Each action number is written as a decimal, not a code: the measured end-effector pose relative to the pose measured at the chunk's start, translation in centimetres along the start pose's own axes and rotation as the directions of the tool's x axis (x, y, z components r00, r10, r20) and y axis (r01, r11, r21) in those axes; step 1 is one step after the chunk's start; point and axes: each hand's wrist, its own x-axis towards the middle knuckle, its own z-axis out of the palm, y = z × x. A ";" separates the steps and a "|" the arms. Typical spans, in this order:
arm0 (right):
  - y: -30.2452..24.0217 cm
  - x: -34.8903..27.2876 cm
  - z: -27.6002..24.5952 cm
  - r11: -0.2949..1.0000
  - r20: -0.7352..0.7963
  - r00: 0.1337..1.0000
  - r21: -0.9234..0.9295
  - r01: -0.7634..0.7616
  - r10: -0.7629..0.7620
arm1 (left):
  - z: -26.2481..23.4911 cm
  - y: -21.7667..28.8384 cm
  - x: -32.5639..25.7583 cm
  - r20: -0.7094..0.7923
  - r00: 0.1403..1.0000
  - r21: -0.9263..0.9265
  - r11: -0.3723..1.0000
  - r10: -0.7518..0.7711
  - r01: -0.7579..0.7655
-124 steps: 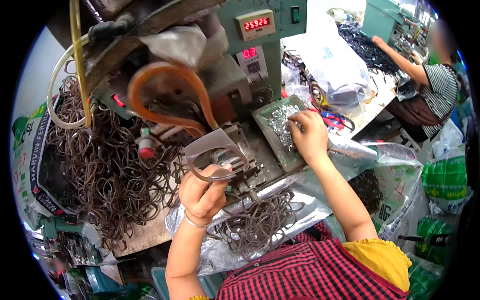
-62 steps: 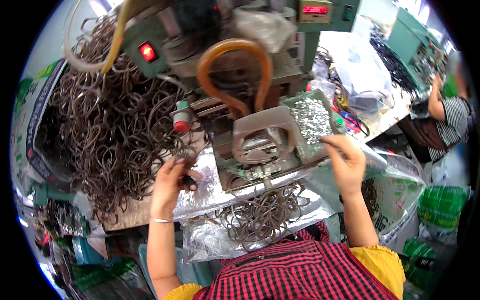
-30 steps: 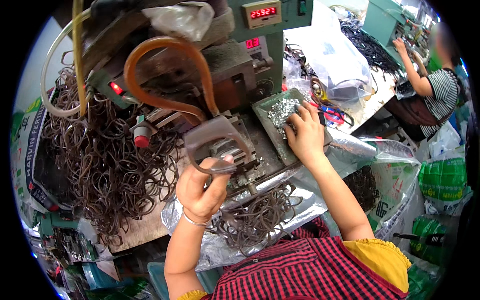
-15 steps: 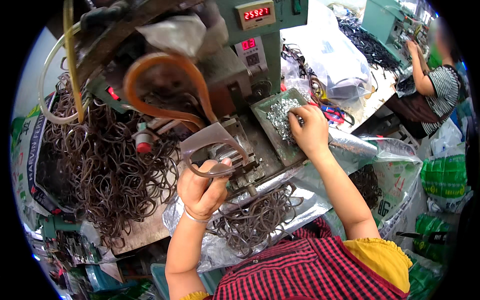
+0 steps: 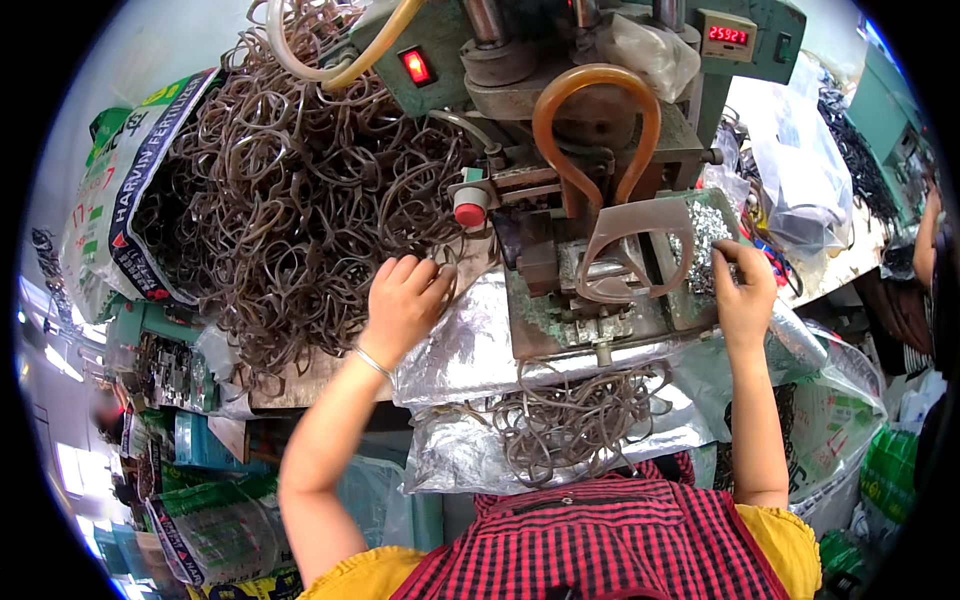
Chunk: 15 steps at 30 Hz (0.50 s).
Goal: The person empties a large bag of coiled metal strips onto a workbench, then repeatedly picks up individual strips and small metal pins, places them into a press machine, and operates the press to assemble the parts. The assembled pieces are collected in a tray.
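My left hand [image 5: 403, 308] lies at the right edge of a big heap of brown curved plastic loops [image 5: 300, 170], its fingers reaching over the nearest ones and slightly spread. On the right, my right hand [image 5: 746, 288] is at the rim of a green metal tray [image 5: 690, 308] holding small silvery metal bits [image 5: 708, 232]. Its thumb and forefinger are pinched together; whatever is between them is too small to make out. Between the hands, a single brown translucent loop [image 5: 640, 218] sits on the machine's metal fixture [image 5: 590, 325], touched by neither hand.
A green press [image 5: 430, 100] stands behind, with a bent orange tube [image 5: 545, 110] and a red push button [image 5: 469, 207]. More brown loops [image 5: 580, 425] lie on silvery sheeting [image 5: 460, 345] in front. A printed sack [image 5: 160, 190] is at left; another person's arm [image 5: 928, 235] shows far right.
The view has swung left. My left hand has let go of the loop at the fixture and moved left to the heap. My right hand has drawn back slightly to the tray's near rim.
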 end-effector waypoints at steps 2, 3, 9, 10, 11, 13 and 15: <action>-0.5 0.5 0.6 0.999 0.025 0.999 0.020 0.035 -0.035 | 1.6 -3.7 -1.4 0.276 0.921 -0.028 0.960 0.275 -0.279; -0.6 0.7 1.0 0.998 0.033 0.998 0.031 0.055 -0.056 | 2.8 -4.5 -1.6 0.392 0.899 -0.109 0.981 0.193 -0.162; -0.9 -0.1 1.6 1.000 0.005 1.000 0.001 0.006 -0.006 | 7.4 -5.4 -0.8 0.573 0.791 -0.248 0.965 0.214 -0.082; -0.6 -0.4 1.3 1.000 0.003 1.000 0.011 -0.011 0.011 | 7.6 -5.1 -0.7 0.575 0.799 -0.250 0.968 0.176 -0.034; -0.4 -0.7 1.0 0.999 0.002 1.000 0.023 -0.026 0.026 | 7.5 -4.8 -0.8 0.546 0.830 -0.276 0.960 0.112 0.052; -0.1 -1.4 0.0 1.000 -0.020 0.999 0.007 -0.029 0.029 | 6.3 -3.8 -1.2 0.492 0.870 -0.334 0.917 -0.028 0.218; 0.5 -2.4 -1.8 0.998 -0.068 0.997 -0.056 -0.024 0.021 | 5.3 -2.3 -1.6 0.434 0.882 -0.493 0.772 -0.182 0.402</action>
